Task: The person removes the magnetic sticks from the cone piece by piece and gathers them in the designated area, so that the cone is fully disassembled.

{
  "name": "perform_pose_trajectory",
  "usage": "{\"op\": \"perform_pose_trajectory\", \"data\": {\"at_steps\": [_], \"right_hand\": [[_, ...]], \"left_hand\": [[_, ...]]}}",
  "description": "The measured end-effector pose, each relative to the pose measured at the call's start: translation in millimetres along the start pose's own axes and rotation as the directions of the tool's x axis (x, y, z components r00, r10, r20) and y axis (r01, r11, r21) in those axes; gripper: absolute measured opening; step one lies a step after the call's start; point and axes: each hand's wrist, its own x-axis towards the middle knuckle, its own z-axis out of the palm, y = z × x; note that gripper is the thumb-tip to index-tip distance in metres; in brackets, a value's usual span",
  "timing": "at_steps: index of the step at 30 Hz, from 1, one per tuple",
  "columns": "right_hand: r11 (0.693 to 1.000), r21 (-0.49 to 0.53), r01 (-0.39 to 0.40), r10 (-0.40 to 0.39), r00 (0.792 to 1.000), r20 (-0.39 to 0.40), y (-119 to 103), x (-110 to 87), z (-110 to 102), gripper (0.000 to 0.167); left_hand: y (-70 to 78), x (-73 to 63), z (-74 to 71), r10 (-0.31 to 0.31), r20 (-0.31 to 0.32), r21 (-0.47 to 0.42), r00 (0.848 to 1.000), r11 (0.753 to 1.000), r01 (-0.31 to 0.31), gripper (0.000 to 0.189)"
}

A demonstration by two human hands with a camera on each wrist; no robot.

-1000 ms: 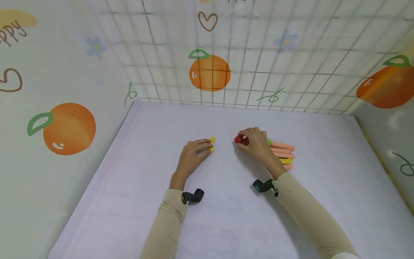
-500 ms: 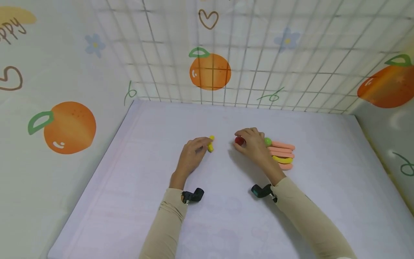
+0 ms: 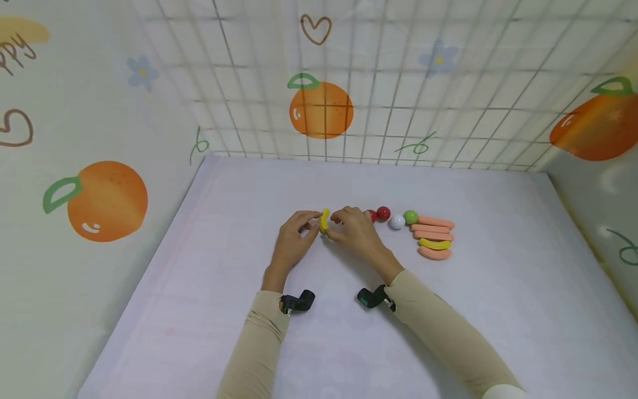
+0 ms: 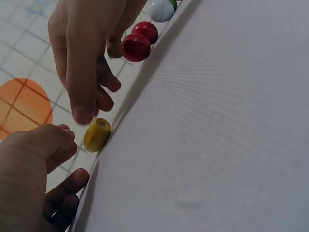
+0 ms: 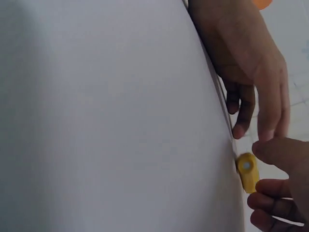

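A short curved yellow stick [image 3: 324,220] lies on the table between my two hands. In the left wrist view a small grey dot marks the end of this yellow stick [image 4: 98,135]. My left hand [image 3: 291,241] is at its left, fingertips right beside it and thumb spread from the index finger. From the right comes my right hand [image 3: 360,235], its thumb and fingertips close to the same stick. Neither hand's fingers are closed around it. Just past the right hand sit two red balls [image 3: 383,213], one partly hidden by that hand.
Further right are a white ball [image 3: 397,221] and a green ball [image 3: 411,216]. Several pink sticks [image 3: 433,236] lie stacked beside them, with a second yellow stick [image 3: 435,244] among them. A wire grid [image 3: 394,111] behind printed cloth rises along the table's back edge.
My right hand has let go of the red ball and moved left to the yellow stick. The red and white balls now show. My left hand stays about where it was.
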Motion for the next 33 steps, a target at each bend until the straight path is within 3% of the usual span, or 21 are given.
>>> {"op": "perform_pose_trajectory", "data": {"at_steps": [5,8,16,26,33], "right_hand": [[0.998,-0.022,-0.056,0.056,0.998,0.0,-3.2,4.3,5.7,0.032],[0.997,0.014,-0.076,0.076,0.997,0.002,-1.1,4.8,4.6,0.024],[0.992,0.115,-0.061,0.065,0.997,-0.035,9.3,-5.3,-15.6,0.016],[0.991,0.116,0.062,-0.055,0.996,-0.064,8.5,-22.1,-52.8,0.016],[0.986,0.099,0.132,-0.129,0.991,-0.042,18.9,-37.8,-64.7,0.013]], "left_hand": [[4.4,2.4,5.0,0.007,0.002,-0.012,1.0,1.0,-0.007,0.031],[8.1,5.2,6.2,0.004,0.017,-0.016,1.0,1.0,-0.004,0.031],[17.5,7.5,-0.2,-0.025,0.068,-0.018,0.997,0.999,0.026,0.038],[35.9,7.4,-9.6,-0.022,0.01,-0.008,1.0,1.0,0.022,0.046],[48.0,1.3,-5.8,-0.02,0.059,-0.045,0.998,0.999,0.022,0.045]]}}
